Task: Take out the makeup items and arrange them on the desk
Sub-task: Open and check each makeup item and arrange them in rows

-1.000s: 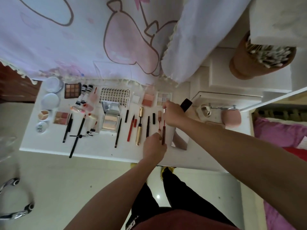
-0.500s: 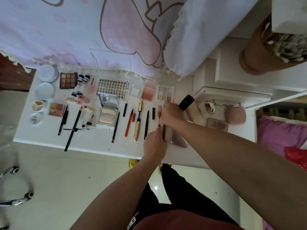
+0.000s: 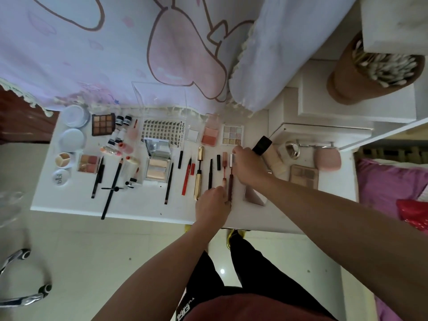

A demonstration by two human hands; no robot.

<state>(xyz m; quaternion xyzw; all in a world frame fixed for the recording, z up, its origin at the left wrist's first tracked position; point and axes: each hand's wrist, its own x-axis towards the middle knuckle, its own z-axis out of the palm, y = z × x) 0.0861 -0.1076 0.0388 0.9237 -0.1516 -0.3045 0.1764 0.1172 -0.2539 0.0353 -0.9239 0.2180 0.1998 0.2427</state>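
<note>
My left hand (image 3: 212, 201) is nearest me, fingers curled around the near end of the dark lip gloss tube (image 3: 230, 185). The tube lies on the table (image 3: 143, 200), its long axis pointing away from me. Farther along, my right hand (image 3: 245, 167) pinches its silver cap, just beside the pink gloss tube (image 3: 224, 167).

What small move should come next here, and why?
Probably let go: the left hand and right hand pinch the ends of the slim maroon silver-capped lip tube, which seems to lie parallel beside the pink lip tube in the row on the white desk.
</note>
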